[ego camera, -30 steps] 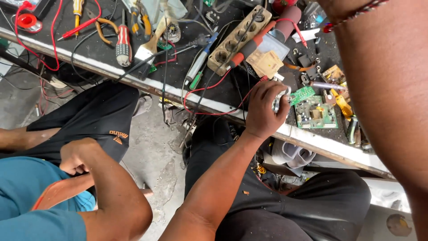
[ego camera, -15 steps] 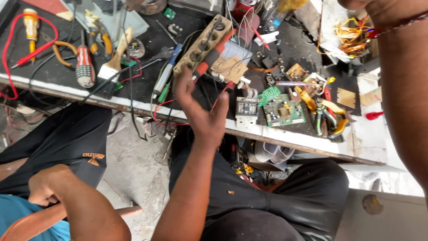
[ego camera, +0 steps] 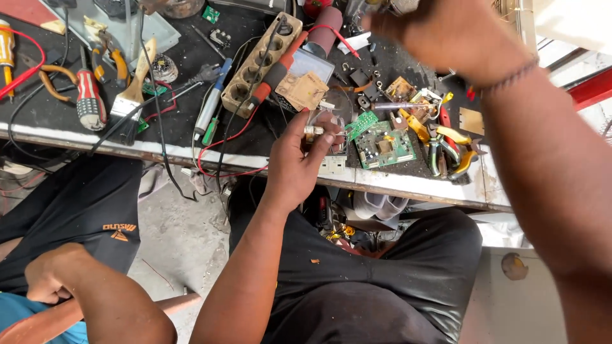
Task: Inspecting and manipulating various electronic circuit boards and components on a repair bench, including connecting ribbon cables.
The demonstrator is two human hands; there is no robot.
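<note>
- The left hand (ego camera: 298, 159), in the middle of the frame, pinches a small metal-ended part (ego camera: 313, 130) between thumb and fingers, probably raised off the counter (ego camera: 127, 148) so its end can be worked on.
- The part sits just left of the green circuit board (ego camera: 382, 143), which lies flat with its components up, near the counter's front edge.
- The right hand (ego camera: 446, 28), at the upper right of the frame, is blurred and partly cut off by the top edge; it looks curled, but I cannot tell whether it holds anything.
- Yellow-handled pliers (ego camera: 440, 143) lie just right of the board, within easy reach.
- A beige socket strip (ego camera: 258, 67) lies slanted at upper centre, with a red-handled tool (ego camera: 277, 70) across it and a red wire (ego camera: 223, 150) looping down to the counter's edge.
- A tan square board (ego camera: 303, 89) rests tilted beside the strip.
- At the left of the frame lie a red-striped screwdriver (ego camera: 89, 99) and a paintbrush (ego camera: 134, 86).
- Another person's arm (ego camera: 95, 299) shows at the lower left.
- No readable package or label shows; a small orange mark sits on that person's dark trousers (ego camera: 83, 204).
</note>
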